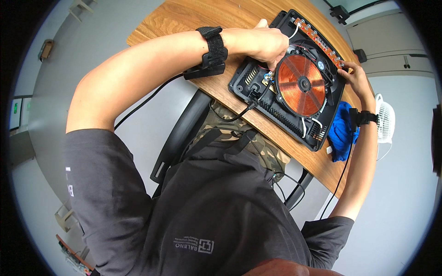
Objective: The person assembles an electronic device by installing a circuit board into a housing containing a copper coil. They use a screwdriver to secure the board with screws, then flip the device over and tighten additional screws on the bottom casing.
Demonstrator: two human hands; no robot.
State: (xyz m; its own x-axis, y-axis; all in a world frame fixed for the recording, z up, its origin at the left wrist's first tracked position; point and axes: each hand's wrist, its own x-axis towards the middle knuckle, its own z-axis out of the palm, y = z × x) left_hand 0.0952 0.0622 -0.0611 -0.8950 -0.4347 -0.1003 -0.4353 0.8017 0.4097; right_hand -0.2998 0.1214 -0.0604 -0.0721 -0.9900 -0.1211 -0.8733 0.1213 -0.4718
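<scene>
An induction cooker with its top off lies on the wooden table, its black casing (276, 120) turned at an angle. The round copper coil (301, 85) sits in its middle, and a narrow orange circuit board (318, 41) runs along the far right side. My left hand (272, 46) reaches in beside the coil, fingers curled down in a pinch near wires and small parts; what they grip is hidden. At the lower end of the circuit board, my right hand (357, 79) has thumb and forefinger closed on the board's end.
A black power cord (246, 112) leaves the casing's near left side. Right of the casing lies a blue cloth (340, 131), with a white fan (386, 118) beyond. The wooden table's (189, 20) edge runs just before my lap. Cables trail from both wrist straps.
</scene>
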